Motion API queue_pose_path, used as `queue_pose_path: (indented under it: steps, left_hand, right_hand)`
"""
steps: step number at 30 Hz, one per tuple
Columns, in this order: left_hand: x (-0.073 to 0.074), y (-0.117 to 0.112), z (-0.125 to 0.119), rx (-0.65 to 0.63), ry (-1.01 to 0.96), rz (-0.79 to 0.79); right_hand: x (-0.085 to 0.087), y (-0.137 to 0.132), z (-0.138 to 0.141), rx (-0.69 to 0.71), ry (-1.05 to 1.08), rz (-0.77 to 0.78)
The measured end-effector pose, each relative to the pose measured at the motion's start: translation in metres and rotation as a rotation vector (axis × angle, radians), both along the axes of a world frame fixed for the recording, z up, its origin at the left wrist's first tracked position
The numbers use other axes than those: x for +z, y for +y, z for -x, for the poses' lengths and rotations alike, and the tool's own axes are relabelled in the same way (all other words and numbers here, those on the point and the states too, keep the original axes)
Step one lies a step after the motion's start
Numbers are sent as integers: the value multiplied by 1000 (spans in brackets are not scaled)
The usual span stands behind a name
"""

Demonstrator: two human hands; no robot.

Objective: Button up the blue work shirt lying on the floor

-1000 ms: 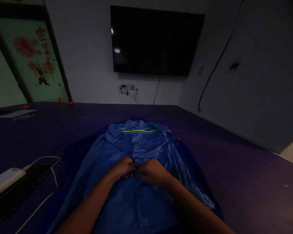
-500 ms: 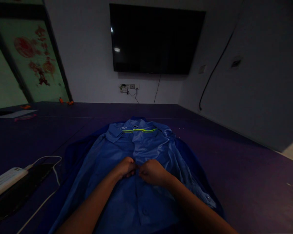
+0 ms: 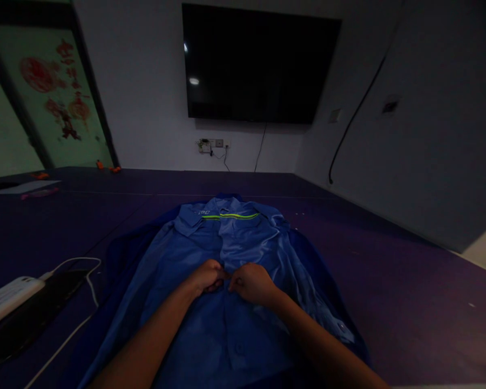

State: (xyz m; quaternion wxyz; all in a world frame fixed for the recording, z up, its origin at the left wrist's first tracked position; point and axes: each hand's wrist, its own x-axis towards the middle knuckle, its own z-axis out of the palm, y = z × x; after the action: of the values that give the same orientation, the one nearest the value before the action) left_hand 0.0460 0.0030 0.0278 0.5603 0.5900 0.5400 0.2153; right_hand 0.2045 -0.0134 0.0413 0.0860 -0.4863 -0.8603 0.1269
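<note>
A blue work shirt (image 3: 243,248) with a yellow-green stripe near the collar lies flat on the dark purple surface (image 3: 409,286), collar pointing away from me. My left hand (image 3: 206,276) and my right hand (image 3: 251,282) meet at the shirt's front placket, around mid-chest. Both hands have their fingers curled in a pinch on the placket fabric, fingertips almost touching each other. What exactly sits between the fingertips is too small and dark to make out. A button (image 3: 238,348) shows lower on the placket, between my forearms.
A white power strip (image 3: 8,294) with a white cable (image 3: 76,270) lies at the left beside a flat black object (image 3: 44,308). A dark wall-mounted screen (image 3: 259,65) hangs ahead above a wall socket (image 3: 210,145). Papers (image 3: 22,187) lie far left.
Both hands stay at the same spot on the placket with only slight finger movement. The view has shifted a little.
</note>
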Motion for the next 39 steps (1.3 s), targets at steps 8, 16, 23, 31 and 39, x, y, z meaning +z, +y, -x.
queue_pose_path:
  steps: [8, 16, 23, 31, 39]
  left_hand:
    - [5, -4, 2, -74, 113, 17]
    - [0, 1, 4, -61, -54, 117]
    - [-1, 4, 7, -95, -133, 184]
    - [3, 3, 7, -120, -113, 131]
    - [20, -10, 7, -320, 139, 71]
  right_hand:
    - [-7, 12, -7, -119, 169, 155]
    - [-25, 25, -13, -62, 392, 388]
    - [-29, 27, -12, -83, 412, 400]
    - [-24, 27, -16, -7, 482, 500]
    - [9, 5, -25, 197, 305, 732]
